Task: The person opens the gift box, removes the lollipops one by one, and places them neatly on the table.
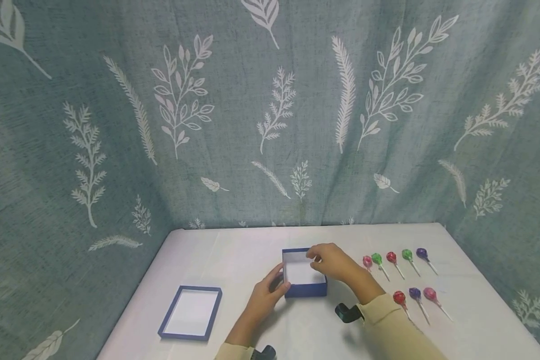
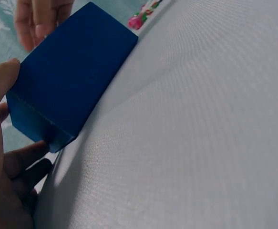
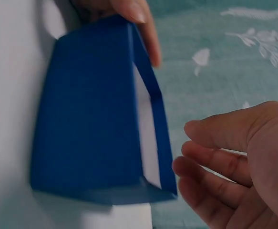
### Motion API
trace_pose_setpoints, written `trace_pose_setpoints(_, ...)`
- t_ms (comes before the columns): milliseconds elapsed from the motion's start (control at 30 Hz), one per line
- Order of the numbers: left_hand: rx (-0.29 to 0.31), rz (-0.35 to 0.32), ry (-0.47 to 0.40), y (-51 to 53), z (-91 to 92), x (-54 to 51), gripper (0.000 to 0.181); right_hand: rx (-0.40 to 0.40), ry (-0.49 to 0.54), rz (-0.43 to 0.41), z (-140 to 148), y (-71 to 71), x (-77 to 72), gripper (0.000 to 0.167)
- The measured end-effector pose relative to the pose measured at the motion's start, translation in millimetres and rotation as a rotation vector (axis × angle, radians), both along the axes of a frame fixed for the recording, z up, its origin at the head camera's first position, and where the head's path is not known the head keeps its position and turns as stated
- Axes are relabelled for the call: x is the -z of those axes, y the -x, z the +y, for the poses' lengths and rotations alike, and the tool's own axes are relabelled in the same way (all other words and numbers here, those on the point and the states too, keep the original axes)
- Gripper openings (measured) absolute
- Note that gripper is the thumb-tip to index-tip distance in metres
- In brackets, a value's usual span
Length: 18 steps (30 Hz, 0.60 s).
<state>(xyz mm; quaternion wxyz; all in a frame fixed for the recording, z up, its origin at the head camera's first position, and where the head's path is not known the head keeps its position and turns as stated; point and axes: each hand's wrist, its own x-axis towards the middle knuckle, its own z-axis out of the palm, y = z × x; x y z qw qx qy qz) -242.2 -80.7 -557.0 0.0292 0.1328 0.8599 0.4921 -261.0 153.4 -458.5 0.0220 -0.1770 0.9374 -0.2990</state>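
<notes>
A blue box [image 1: 306, 290] with a white inside stands on the table, its top uncovered. My left hand [image 1: 264, 296] holds it at the left side, thumb by the near corner and fingers along the side. In the left wrist view, the thumb [image 2: 4, 78] lies against the box's edge. Over the box's right part is my right hand [image 1: 335, 261], fingers loosely bent. The right wrist view shows nothing between the thumb [image 3: 220, 129] and fingers of that hand. Inside the box, only white surface shows; part is hidden by the right hand.
A blue-rimmed lid [image 1: 214, 315] lies white inside up at the left. Several wrapped lollipops lie in two rows at the right, including a purple lollipop [image 1: 422, 253] and a pink lollipop [image 1: 430, 294]. A leaf-patterned curtain [image 1: 234, 125] surrounds the white table [image 1: 234, 250].
</notes>
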Motion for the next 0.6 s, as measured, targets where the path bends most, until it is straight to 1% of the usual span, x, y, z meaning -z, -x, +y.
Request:
trace_pose_setpoints(100, 0.001, 0.0, -0.002, 0.8, -1.3, -0.3, 0.06, -0.055, -0.014, 0.0, -11.4, 0.4, 4.4, 0.022)
trace_pose_setpoints(200, 0.006, 0.008, -0.002, 0.7, -0.7, -0.7, 0.059, -0.101, -0.037, 0.025, -19.9, -1.1, 9.7, 0.021)
trace_pose_setpoints(300, 0.009, 0.02, 0.0, 0.0, -0.9, -1.1, 0.06, -0.141, -0.081, 0.039, -27.7, -2.7, 14.2, 0.019)
trace_pose_setpoints(467, 0.012, 0.022, -0.001, -1.7, -0.6, -3.4, 0.061, -0.166, -0.158, 0.026, -36.9, -3.7, 17.3, 0.015)
trace_pose_setpoints(600, 0.012, 0.034, -0.003, -0.9, -1.2, -4.4, 0.061, -0.165, -0.201, -0.026, -42.9, -1.4, 18.1, 0.014)
